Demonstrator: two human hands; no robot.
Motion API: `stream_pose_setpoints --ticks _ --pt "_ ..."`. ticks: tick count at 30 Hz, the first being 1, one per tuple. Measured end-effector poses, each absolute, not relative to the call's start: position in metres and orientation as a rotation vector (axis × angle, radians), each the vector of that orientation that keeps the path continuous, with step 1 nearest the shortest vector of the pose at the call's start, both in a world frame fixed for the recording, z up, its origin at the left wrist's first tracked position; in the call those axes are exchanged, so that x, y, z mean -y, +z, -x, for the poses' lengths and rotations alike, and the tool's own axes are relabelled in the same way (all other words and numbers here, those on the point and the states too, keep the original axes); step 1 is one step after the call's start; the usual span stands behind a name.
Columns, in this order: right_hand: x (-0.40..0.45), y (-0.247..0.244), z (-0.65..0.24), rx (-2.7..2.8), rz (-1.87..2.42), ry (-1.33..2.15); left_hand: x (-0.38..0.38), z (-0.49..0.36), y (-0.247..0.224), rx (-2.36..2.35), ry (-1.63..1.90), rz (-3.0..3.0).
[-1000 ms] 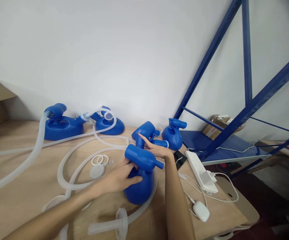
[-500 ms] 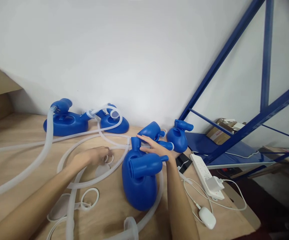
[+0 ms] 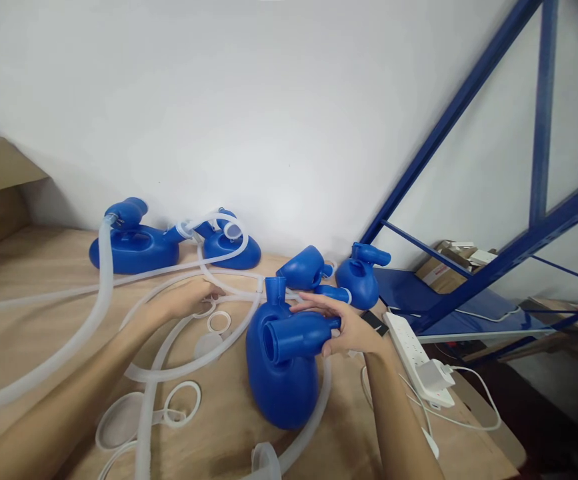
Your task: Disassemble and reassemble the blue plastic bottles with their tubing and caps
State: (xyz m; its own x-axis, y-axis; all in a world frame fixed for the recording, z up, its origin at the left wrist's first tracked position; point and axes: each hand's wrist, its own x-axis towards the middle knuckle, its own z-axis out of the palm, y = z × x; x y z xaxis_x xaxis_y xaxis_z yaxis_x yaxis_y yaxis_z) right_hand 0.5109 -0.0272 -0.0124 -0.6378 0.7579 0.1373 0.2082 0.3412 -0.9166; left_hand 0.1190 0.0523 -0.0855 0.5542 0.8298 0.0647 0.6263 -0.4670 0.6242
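In front of me a blue plastic urinal bottle [image 3: 281,393] stands on the wooden table, its narrow neck pointing away. A blue funnel-like spout piece [image 3: 296,338] lies across its top, the wide opening facing left. My right hand [image 3: 349,327] has its thumb and fingers around the narrow end of that piece. To the left, my left hand [image 3: 191,300] is closed, fingertips down among the clear tubing; what it pinches is hidden. A small white ring [image 3: 219,322] and a translucent disc [image 3: 207,346] lie just beside it.
Translucent hoses [image 3: 103,280] loop across the table. More blue bottles [image 3: 136,252] stand along the wall, with a loose blue spout [image 3: 303,268]. A larger white ring [image 3: 183,404] and a clear lid [image 3: 119,421] lie front left. At right are a power strip [image 3: 413,353] and a blue rack [image 3: 449,127].
My right hand has gone from the bottle's neck to the spout piece's narrow end. My left hand has shifted slightly away from me, off the small white ring.
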Motion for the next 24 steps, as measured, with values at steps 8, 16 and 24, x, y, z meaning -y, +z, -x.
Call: stream_pose_setpoints --ticks 8,16,24 --pt "0.049 -0.09 -0.479 1.211 0.788 1.226 -0.049 -0.115 -0.073 -1.286 0.483 -2.096" --pt "0.049 -0.104 -0.462 1.082 0.805 1.348 -0.035 -0.158 -0.053 -1.281 0.954 -1.296" --pt "0.022 -0.099 -0.467 1.269 0.747 1.459 -0.022 -0.187 -0.049 -1.209 1.061 -1.547"
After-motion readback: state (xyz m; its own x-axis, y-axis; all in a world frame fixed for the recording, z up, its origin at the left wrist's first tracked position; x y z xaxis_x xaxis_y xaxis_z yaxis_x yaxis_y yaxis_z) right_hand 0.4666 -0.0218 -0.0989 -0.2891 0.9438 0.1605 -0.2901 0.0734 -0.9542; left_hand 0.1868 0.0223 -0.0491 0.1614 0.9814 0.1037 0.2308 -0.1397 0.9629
